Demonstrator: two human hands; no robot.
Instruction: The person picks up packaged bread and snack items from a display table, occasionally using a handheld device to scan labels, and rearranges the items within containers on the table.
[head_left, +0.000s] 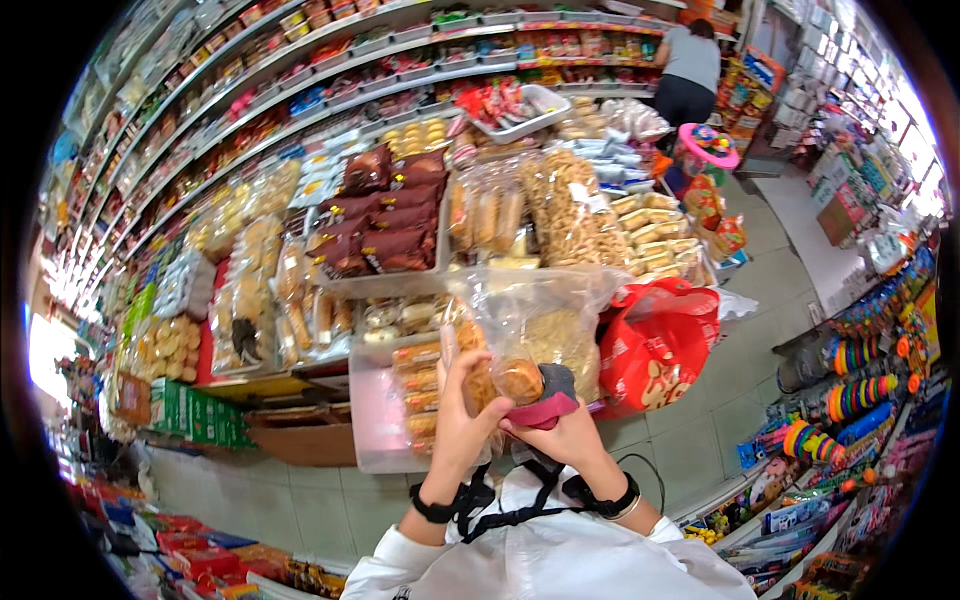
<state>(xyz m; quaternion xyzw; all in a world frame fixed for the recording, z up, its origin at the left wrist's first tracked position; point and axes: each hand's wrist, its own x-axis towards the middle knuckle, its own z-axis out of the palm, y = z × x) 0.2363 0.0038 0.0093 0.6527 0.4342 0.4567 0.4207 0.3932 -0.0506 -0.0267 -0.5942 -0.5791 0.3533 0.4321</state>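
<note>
My left hand (459, 424) is closed around a clear plastic package of golden baked goods (474, 367), its thumb pointing right. Just right of that thumb, a round brown pastry (520, 381) shows through clear wrap; whether it belongs to the same package, I cannot tell. My right hand (559, 439) grips a folded grey and maroon cloth (556, 396), which touches the pastry's right side. Behind the hands lies a large clear plastic bag with pale contents (559, 334). A red printed bag (660, 349) stands to its right.
A translucent bin (373, 420) holds wrapped snack packs at my left. Beyond it, a tub of dark brown packets (390, 225) and bags of twisted pastries (574, 210) cover the display. A person (688, 71) stands by the far shelves. Toy racks (862, 397) line the right.
</note>
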